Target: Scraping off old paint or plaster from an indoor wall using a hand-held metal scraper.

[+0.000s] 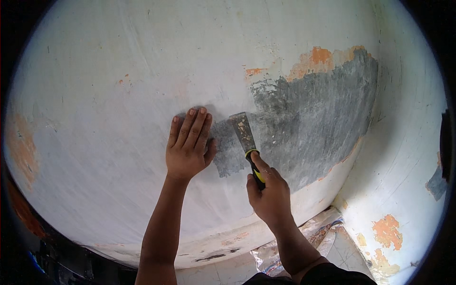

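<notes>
My right hand (pixel 272 194) grips the black and yellow handle of a putty knife (pixel 243 130). Its steel blade points up and slightly left, with dried pale flecks on the metal, and its tip lies at or just off the wall (pixel 117 171). My left hand (pixel 188 142) is laid palm-down against the white surface, fingers upward and mostly together, thumb by the left edge of a bare grey patch (pixel 313 124). White paint or skim coat surrounds the grey patch, and orange areas (pixel 320 55) show along its upper edge.
A second wall (pixel 402 142) meets this one at a corner on the right, with peeled orange spots (pixel 387 231) low down. Crumpled plastic sheeting (pixel 313 231) lies on the tiled floor (pixel 228 269) at the wall's foot. Dark objects (pixel 71 260), unclear, stand at lower left.
</notes>
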`<state>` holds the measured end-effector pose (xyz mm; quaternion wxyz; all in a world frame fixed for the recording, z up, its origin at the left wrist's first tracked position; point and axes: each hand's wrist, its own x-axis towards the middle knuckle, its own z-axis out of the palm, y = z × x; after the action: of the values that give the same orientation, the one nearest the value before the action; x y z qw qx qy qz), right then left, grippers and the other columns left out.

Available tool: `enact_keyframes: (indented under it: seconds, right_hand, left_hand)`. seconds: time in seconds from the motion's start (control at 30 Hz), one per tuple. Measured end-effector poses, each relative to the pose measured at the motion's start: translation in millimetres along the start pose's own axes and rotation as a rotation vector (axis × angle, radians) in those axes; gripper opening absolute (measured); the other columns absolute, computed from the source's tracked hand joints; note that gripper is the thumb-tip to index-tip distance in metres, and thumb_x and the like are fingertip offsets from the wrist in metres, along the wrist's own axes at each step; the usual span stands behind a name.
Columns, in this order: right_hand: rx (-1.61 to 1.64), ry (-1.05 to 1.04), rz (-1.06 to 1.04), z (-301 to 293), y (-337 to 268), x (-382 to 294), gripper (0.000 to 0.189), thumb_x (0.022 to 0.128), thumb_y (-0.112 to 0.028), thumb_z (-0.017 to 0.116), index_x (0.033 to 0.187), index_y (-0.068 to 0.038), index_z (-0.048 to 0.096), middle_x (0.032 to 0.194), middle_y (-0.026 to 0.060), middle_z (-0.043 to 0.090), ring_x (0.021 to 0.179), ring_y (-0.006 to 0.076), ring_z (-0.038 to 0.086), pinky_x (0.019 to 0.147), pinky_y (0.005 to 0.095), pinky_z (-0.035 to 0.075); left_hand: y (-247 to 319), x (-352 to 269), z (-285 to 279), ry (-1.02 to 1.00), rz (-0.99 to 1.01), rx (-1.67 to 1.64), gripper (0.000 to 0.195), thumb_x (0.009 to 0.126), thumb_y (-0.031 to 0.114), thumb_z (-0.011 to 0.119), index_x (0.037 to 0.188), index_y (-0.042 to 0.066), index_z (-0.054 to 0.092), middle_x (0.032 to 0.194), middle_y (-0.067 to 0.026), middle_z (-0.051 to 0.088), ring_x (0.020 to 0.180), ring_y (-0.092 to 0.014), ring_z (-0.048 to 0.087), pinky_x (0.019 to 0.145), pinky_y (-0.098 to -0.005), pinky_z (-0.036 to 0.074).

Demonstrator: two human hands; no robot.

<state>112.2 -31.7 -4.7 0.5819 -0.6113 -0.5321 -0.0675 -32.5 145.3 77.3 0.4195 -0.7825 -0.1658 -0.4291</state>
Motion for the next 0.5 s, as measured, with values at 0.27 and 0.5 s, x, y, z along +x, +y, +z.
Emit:
enact_keyframes:
  seconds: [0.27, 0.5]
  right_hand:
    - [-0.016, 0.006, -0.001, -3, 3, -3, 0.058, 0.089, -0.014, 0.069, 0.144, -0.018, 0.054, 0.084, 0.0161, 0.064, 0.072, 0.0317, 0.067, 0.065, 0.0427, 0.056]
    - [0.021, 0.042, -0.016, -7, -1, 0, 0.054, 0.088, -0.014, 0.069, 0.141, -0.017, 0.057, 0.082, 0.0166, 0.063, 0.073, 0.0310, 0.067, 0.065, 0.0420, 0.055]
  left_hand:
    - [1, 0, -2, 0.006, -0.010, 0.010, 0.056, 0.090, 0.028, 0.065, 0.142, 0.009, 0.056, 0.154, -0.0072, 0.048, 0.146, -0.027, 0.041, 0.122, -0.0517, 0.026]
    - [-1, -2, 0, -0.008, -0.006, 0.002, 0.057, 0.091, 0.029, 0.064, 0.144, 0.009, 0.055, 0.154, -0.0062, 0.048, 0.147, -0.026, 0.040, 0.122, -0.0513, 0.026]
